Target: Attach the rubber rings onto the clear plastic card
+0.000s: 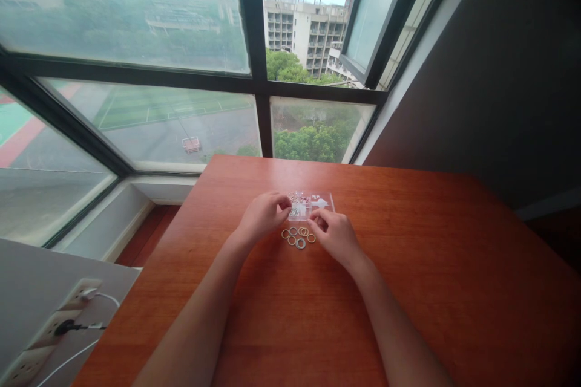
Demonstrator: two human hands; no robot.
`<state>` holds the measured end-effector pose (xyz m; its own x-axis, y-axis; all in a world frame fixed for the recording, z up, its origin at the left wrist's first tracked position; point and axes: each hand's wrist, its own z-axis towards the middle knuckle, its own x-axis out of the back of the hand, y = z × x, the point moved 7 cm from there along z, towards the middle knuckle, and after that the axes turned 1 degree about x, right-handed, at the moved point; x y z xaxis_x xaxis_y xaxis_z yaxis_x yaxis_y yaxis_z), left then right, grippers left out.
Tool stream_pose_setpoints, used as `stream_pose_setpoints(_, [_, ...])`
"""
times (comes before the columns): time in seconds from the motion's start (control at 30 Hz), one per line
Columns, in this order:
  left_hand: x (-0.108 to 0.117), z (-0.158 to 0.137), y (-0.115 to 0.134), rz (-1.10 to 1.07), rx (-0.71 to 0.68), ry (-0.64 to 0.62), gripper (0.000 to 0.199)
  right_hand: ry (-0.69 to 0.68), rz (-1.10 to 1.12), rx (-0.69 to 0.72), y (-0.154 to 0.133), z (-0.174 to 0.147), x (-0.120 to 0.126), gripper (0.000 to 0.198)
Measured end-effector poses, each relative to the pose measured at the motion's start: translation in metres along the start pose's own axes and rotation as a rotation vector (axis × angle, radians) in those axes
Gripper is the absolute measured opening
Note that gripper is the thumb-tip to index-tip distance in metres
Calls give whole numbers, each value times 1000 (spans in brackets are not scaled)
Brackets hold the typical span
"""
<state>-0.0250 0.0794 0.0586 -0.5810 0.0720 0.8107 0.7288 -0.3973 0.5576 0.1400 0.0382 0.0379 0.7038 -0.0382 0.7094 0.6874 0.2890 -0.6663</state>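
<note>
A clear plastic compartment box (pixel 323 207) lies on the brown table, with small rings in its left part and white marks on its right part. My left hand (pixel 264 215) is at the box's left edge, its thumb and fingers pinched together. Whatever is between those fingertips is too small to tell. By the box's front edge is my right hand (pixel 334 233), fingers curled to a pinch, the fingertips' contents unclear. Several loose rings (pixel 292 240), pale yellow and grey-green, lie flat on the table just in front of the box, between my hands.
The wooden table (pixel 408 278) ends at the back beneath dark-framed windows (pixel 265 78); one pane stands open at the upper right. Below the table's left edge, a wall socket strip (pixel 48 329) holds plugs with cables. A dark wall (pixel 490 84) rises on the right.
</note>
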Motion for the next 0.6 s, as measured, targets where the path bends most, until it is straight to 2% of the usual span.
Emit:
stream_pose_setpoints(0.33, [3, -1, 1, 30, 8, 21, 13, -236, -84, 29, -9, -7, -14, 10])
stream_pose_setpoints(0.6, [1, -1, 2, 50, 24, 1, 14, -359, -135, 26, -13, -12, -20, 10])
